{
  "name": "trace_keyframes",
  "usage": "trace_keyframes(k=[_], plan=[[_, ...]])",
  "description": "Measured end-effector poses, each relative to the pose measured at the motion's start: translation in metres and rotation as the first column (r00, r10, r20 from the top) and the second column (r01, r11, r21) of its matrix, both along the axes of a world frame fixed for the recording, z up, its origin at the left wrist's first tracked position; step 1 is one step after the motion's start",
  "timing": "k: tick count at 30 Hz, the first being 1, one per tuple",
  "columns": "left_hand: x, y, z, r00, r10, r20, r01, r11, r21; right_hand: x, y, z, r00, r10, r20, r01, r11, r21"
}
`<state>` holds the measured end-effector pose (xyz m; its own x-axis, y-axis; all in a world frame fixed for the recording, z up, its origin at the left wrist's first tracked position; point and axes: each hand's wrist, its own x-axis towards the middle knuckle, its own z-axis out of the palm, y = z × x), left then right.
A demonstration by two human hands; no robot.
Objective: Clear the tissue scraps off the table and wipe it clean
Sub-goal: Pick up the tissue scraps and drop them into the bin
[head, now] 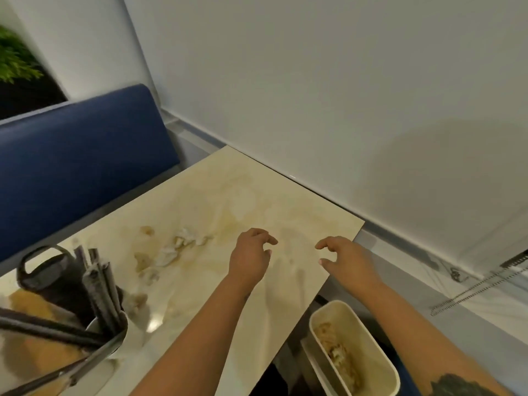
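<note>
- The left hand (251,254) and right hand (344,257) are hovering over the table (300,207), side by side, fingers loosely curled, both holding nothing.
- They are sitting over a bare stretch of the top, probably readying to reach for the mess.
- The scraps (180,247) are lying crumpled to the left of the left hand, near it but apart, strung across yellowish stains; no hand is touching them.
- A bin (368,332) is standing below the table's near right edge, likely put there so scraps can be dropped or swept in; it is already holding some soiled paper.
- A holder (111,330) of dark sticks and a black bottle (54,275) are crowding the left end, out of the wiping path.
- No cloth is showing.
- No brand, label or writing is readable anywhere; the blur is hiding fine detail.
</note>
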<state>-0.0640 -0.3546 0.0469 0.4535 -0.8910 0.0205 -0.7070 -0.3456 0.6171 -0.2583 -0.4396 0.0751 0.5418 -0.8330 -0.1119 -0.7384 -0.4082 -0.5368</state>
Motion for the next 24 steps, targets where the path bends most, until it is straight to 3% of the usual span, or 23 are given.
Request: trace_keyframes(k=[7, 15, 20, 24], plan=[[0.05, 0.037, -0.011, 0.959, 0.283, 0.006, -0.283, 0.958, 0.042, 0.06, 0.002, -0.007, 0.985, 0.168, 0.044, -0.17, 0.984, 0.043], [0.099, 0.056, -0.027, 0.808, 0.589, 0.008, -0.586, 0.803, 0.105, 0.115, 0.001, -0.012, 0.954, 0.292, 0.068, -0.296, 0.954, 0.05], [0.123, 0.058, -0.04, 0.736, 0.677, 0.014, -0.668, 0.722, 0.181, 0.137, -0.003, -0.017, 0.944, 0.321, 0.07, -0.326, 0.944, 0.06], [0.136, 0.056, -0.05, 0.731, 0.682, 0.018, -0.649, 0.687, 0.326, 0.146, -0.003, -0.023, 0.94, 0.338, 0.047, -0.341, 0.936, 0.089]])
